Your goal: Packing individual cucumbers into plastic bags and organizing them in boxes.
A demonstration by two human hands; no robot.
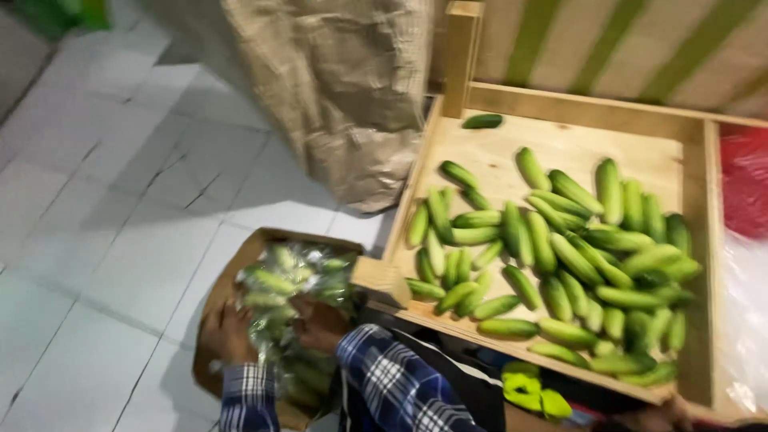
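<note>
Both my hands reach down into a brown cardboard box (240, 264) on the floor. My left hand (228, 332) lies against a clear plastic bag of cucumbers (292, 276) from the left. On the bag's right side my right hand (318, 324) grips it. Both sleeves are blue and white plaid. To the right a wooden tray (560, 136) holds several loose green cucumbers (552, 256). The frame is blurred by motion.
A large burlap sack (344, 96) stands behind the box, against the tray's left post. White floor tiles (104, 208) spread to the left. Red and clear plastic (744, 192) lie at the tray's right edge. A yellow-green object (528, 392) sits below the tray front.
</note>
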